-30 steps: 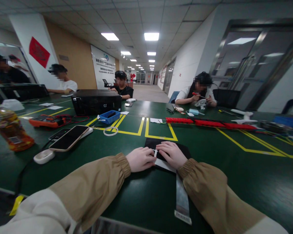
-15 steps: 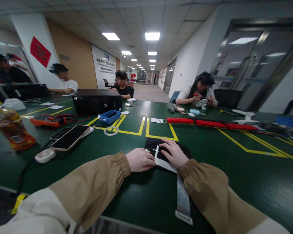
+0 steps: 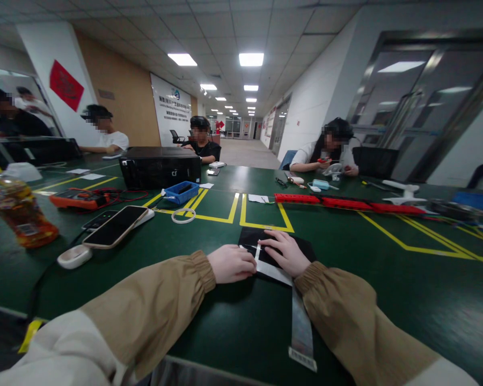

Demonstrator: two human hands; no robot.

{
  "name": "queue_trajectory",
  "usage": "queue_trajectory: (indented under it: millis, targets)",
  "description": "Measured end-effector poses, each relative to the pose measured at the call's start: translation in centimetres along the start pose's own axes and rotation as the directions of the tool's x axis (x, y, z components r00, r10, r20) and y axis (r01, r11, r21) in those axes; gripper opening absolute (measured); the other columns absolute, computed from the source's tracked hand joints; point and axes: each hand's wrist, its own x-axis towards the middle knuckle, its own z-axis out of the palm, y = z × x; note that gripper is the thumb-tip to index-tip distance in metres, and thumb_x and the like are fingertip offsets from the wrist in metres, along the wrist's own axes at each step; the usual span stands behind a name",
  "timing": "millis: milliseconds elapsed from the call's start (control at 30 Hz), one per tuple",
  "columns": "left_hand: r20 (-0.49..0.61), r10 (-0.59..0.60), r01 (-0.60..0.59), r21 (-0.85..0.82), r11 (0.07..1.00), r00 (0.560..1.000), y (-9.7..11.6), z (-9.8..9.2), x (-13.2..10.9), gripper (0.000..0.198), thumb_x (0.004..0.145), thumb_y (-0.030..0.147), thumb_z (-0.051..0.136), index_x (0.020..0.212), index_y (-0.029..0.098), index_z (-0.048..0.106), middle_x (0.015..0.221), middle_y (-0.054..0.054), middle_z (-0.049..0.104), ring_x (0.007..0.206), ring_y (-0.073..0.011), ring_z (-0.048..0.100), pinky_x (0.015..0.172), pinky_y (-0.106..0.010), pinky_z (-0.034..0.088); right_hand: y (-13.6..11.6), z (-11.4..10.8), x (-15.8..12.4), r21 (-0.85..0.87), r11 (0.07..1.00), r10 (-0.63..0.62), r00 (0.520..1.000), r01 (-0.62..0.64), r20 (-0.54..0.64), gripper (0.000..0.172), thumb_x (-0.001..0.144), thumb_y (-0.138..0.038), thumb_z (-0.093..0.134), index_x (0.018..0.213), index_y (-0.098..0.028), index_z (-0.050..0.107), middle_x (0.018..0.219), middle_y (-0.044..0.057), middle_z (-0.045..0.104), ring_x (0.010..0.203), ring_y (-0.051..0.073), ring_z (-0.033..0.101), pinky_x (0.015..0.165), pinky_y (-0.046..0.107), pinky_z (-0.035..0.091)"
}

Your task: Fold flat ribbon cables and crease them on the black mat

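A flat black panel lies on the green table in front of me. A grey ribbon cable runs from it toward the near edge, ending in a white connector. My left hand rests at the panel's left edge, fingers curled, pinching at a small white strip on the panel. My right hand lies on the panel with fingers stretched flat, pressing just right of that strip. Both arms wear tan sleeves.
A phone on a white pad, a white charger case, an orange drink bottle and an orange multimeter sit at left. A black computer case, blue tray, tape ring and red power strips lie beyond. Several people sit around the table.
My right hand's fingers have spread forward and flattened across the panel; the white strip shows more between the hands. My left hand has stayed put.
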Motion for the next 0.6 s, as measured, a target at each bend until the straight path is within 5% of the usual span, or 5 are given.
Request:
queue_trajectory:
  millis: [333, 600]
  targets:
    - [-0.003, -0.016, 0.016, -0.033, 0.999, 1.000, 0.1, 0.0, 0.0, 0.011, 0.086, 0.026, 0.051, 0.092, 0.023, 0.059, 0.101, 0.003, 0.063, 0.091, -0.0125, 0.057, 0.073, -0.026, 0.039, 1.2, 0.1, 0.0, 0.026, 0.996, 0.087, 0.996, -0.086, -0.036, 0.028, 0.089, -0.032, 0.045, 0.108, -0.023, 0.062, 0.118, 0.006, 0.053, 0.111, 0.023, 0.046, 0.095, 0.043, 0.037]
    - [-0.004, -0.028, 0.027, -0.050, 0.998, 1.000, 0.1, -0.1, 0.0, 0.010, 0.086, 0.026, 0.051, 0.091, 0.022, 0.059, 0.100, 0.002, 0.063, 0.091, -0.0125, 0.057, 0.074, -0.025, 0.039, 3.0, -0.4, -0.1, 0.219, 0.973, 0.074, 0.997, -0.067, -0.024, 0.026, 0.085, -0.032, 0.047, 0.101, -0.022, 0.065, 0.112, 0.006, 0.057, 0.106, 0.021, 0.050, 0.095, 0.040, 0.038]
